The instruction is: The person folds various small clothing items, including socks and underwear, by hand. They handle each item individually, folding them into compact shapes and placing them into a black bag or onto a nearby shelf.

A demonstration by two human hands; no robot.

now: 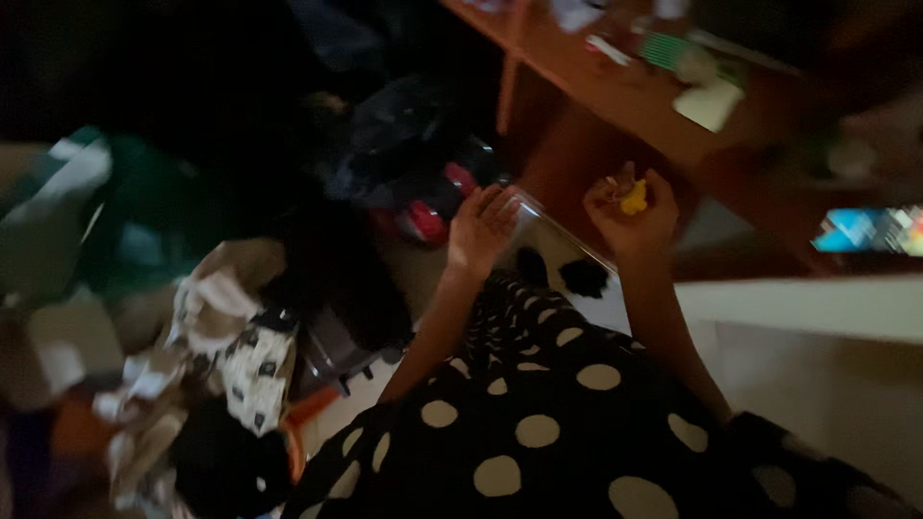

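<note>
The scene is dim and blurred. My right hand (630, 213) is raised and closed around a small yellow object (635, 199), with something brownish sticking out above the fingers. My left hand (479, 229) reaches forward with fingers apart, resting on the edge of a clear plastic container (534, 219) on the floor. Two dark lumps (583, 277) lie by the container. My black dress with white dots (538, 413) fills the lower middle.
A wooden table (615, 96) with papers and small items stands at the upper right. A glowing screen (870, 231) sits at the right. Dark bags with red parts (423, 183) lie ahead. Crumpled cloths and papers (212, 336) pile up at the left.
</note>
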